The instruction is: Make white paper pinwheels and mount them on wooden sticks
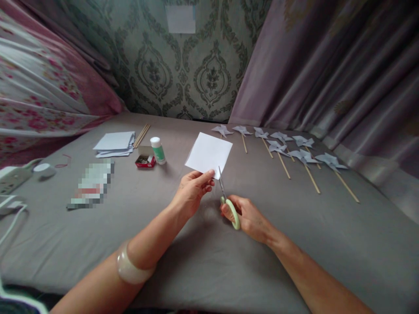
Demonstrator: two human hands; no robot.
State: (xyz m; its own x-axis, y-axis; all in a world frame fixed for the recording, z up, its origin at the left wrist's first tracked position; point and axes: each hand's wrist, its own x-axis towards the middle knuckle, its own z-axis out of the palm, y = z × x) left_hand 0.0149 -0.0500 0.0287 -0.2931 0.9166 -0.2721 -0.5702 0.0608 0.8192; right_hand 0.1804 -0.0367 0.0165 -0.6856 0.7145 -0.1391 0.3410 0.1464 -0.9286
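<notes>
A square sheet of white paper [209,151] is pinched at its near corner between the thumb and fingers of my left hand [194,192]. Its far edge tilts up and away from me. My right hand [248,216] grips a pair of scissors [233,213] by pale green handles. The blades point up at the paper's near right corner, close to my left fingertips. Whether they have cut into the sheet I cannot tell. Several paper pinwheels [279,148] on wooden sticks lie to the right, beyond my right hand.
At the left lie folded white papers [114,143], wooden sticks [142,136], a small red box [145,162] of metal pieces and a green-labelled white bottle [158,151]. Nearer are a blurred packet [93,183], a white round cap [44,170] and a power strip [13,179] with cables.
</notes>
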